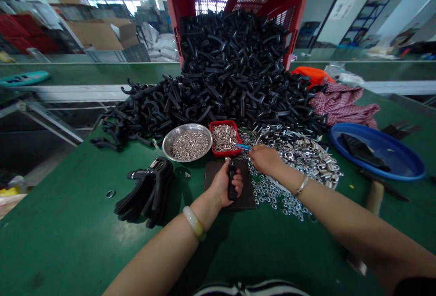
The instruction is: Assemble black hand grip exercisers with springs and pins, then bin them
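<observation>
Blue, slender tweezers (243,147) pinched in our right fingers (255,152) could, if jerked, scatter silvery metal pins (224,137); our left fingers (238,181) wrap a black, plastic-looking handle (232,191).

Pale bangle (193,222) (yellowish below), silver bracelet (302,185).

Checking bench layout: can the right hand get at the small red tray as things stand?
Probably yes: the right hand, holding a blue item, is beside the red tray, and nothing visible blocks its open top.
</observation>
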